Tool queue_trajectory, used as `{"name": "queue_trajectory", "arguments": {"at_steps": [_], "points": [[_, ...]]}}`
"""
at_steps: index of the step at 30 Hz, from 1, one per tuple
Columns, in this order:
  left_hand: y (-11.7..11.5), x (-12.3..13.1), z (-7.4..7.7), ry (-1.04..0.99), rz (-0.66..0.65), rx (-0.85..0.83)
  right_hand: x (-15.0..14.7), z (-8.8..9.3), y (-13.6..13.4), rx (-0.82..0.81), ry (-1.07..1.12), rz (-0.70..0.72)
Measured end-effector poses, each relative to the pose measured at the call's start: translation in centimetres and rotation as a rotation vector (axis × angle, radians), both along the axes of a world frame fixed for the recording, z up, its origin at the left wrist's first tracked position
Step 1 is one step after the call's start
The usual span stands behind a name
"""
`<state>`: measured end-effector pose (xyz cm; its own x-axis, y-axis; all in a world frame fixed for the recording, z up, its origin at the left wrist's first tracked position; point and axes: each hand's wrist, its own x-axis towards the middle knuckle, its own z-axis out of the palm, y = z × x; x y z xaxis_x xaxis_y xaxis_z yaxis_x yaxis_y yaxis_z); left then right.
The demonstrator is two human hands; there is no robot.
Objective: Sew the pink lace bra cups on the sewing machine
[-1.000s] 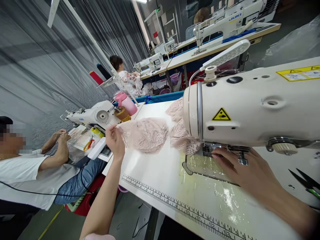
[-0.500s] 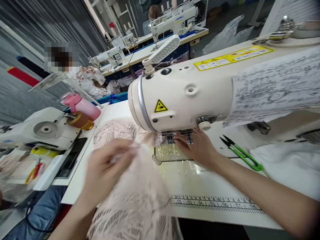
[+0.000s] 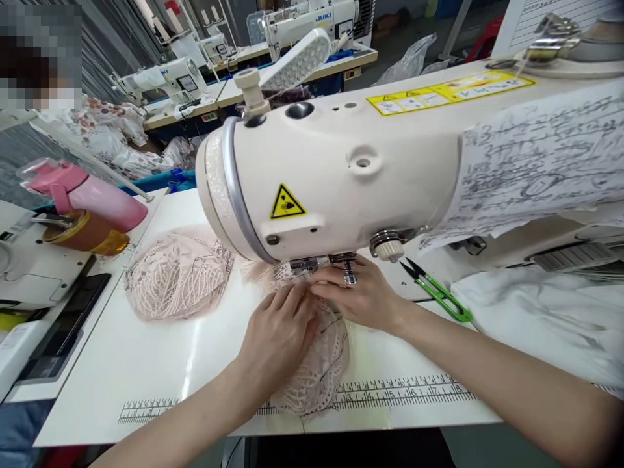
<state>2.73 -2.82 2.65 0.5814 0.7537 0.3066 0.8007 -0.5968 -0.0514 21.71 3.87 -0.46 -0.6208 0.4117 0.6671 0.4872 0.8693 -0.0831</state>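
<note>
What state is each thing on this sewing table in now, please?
left hand, flat on the lace piece.
right hand, fingers resting on the lace piece by the presser foot.
lace piece, one end under the machine head.
lace pile, lying loose, untouched.
snips, lying on the table, blades apart.

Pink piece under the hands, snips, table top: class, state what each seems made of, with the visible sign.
Pink piece: likely matt lace fabric; openwork pattern shows the table through. Snips: seemingly dark metal blades, green handles probably plastic. Table top: perhaps white laminate, glossy; it mirrors light.
</note>
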Motion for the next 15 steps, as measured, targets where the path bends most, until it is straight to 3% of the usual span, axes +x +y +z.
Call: {"name": "queue_trajectory", "arguments": {"at_steps": [8,12,15], "points": [[0.2,-0.7,-1.1,-0.008,-0.013,-0.118,-0.2,0.1,-0.1,0.037,-0.024,-0.061],[0.6,-1.3,-1.3,0.022,-0.005,-0.132,-0.2,-0.3,0.1,-0.097,-0.129,-0.211],[0.9,-1.7,-1.7,0.025,-0.017,-0.128,-0.2,-0.4,0.0,-0.177,-0.166,-0.248]]}}
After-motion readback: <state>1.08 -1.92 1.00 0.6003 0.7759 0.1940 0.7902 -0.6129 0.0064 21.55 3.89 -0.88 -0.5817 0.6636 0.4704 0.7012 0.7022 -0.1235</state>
